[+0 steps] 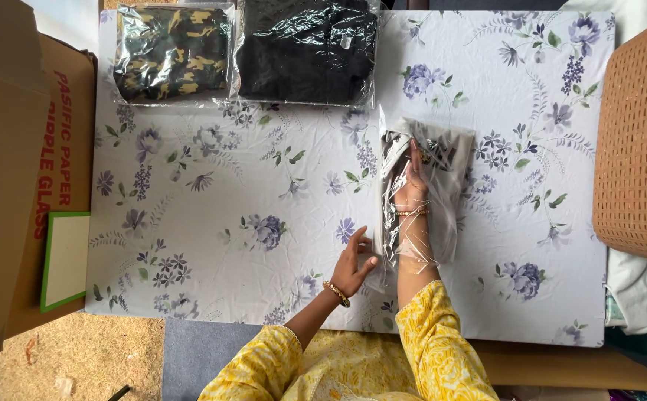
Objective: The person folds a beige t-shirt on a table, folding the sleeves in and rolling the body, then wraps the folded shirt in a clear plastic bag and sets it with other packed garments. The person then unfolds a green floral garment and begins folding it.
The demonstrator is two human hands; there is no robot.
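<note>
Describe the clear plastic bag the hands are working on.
The clear plastic bag is thin, glossy and crinkled, lying lengthwise on the floral table cover. The right hand is pushed inside it through the near open end, against a grey folded garment at the far end. The left hand holds the bag's near edge.

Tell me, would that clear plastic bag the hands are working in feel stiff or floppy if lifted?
Probably floppy: the clear plastic bag is creased and shaped around the right hand inside it. Likely slippery, given its glossy glare. The left hand pinches its open edge, suggesting it shifts easily.
</note>
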